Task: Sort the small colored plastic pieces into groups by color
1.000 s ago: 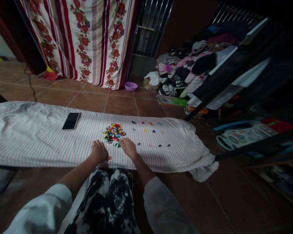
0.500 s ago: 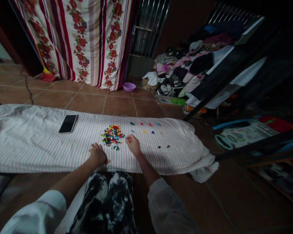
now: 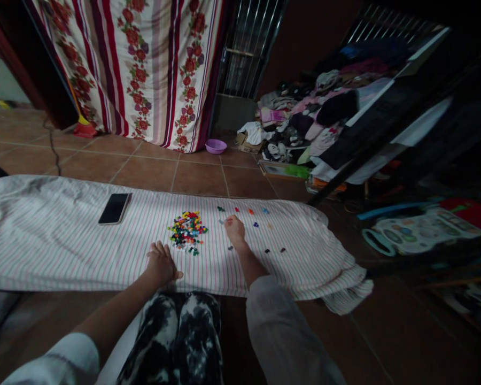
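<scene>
My left hand (image 3: 161, 264) rests palm down on the striped cloth (image 3: 140, 246), fingers stretched out, just in front of a pile of small multicoloured pieces (image 3: 188, 231). To the right of that pile, my right hand (image 3: 235, 231) has its fingertips pinched together; whatever is between them is too small to make out. It hovers at or just above the cloth, among small colour groups: green pieces (image 3: 220, 209), red (image 3: 236, 209), orange (image 3: 250, 212), light blue (image 3: 265, 210), grey (image 3: 221, 221) and dark blue (image 3: 256, 224). Nearer me lie dark grey (image 3: 230, 248), black (image 3: 267, 251) and brown (image 3: 282, 249) pieces.
A phone (image 3: 114, 208) lies on the cloth at left. Beyond the cloth's far edge, a purple basin (image 3: 216, 146) stands on the tiled floor near a floral curtain (image 3: 152, 75). Heaped clothes (image 3: 300, 117) fill the back right.
My right hand has moved right, away from the pile, and now covers where the yellow pieces lay. The dark grey piece shows beside the wrist. My left hand stays put; the view shifts slightly.
</scene>
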Motion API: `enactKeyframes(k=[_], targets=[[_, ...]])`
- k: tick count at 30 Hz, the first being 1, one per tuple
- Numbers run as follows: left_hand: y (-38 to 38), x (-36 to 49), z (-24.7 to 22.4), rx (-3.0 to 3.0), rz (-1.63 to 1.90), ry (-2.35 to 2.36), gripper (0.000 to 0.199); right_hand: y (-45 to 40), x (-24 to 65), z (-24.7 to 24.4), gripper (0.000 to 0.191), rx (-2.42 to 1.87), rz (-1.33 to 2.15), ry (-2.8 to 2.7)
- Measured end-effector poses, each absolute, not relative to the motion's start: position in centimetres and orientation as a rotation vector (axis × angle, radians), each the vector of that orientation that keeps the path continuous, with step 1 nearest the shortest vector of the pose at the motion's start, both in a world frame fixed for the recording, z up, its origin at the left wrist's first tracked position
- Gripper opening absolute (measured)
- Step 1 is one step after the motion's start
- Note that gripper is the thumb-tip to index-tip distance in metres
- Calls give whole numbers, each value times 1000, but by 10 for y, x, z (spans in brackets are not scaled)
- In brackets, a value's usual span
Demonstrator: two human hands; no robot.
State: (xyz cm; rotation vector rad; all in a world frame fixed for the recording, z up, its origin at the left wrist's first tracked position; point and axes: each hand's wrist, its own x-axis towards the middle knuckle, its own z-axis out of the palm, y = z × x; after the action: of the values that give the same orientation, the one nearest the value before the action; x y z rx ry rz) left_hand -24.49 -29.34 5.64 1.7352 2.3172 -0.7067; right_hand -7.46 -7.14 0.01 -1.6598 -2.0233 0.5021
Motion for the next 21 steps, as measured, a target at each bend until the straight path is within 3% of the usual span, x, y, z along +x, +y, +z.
enactKeyframes(k=[21], targets=[[-293, -250, 43, 1746, -618, 2331, 98, -56, -78, -10, 27, -1561, 513, -2106]])
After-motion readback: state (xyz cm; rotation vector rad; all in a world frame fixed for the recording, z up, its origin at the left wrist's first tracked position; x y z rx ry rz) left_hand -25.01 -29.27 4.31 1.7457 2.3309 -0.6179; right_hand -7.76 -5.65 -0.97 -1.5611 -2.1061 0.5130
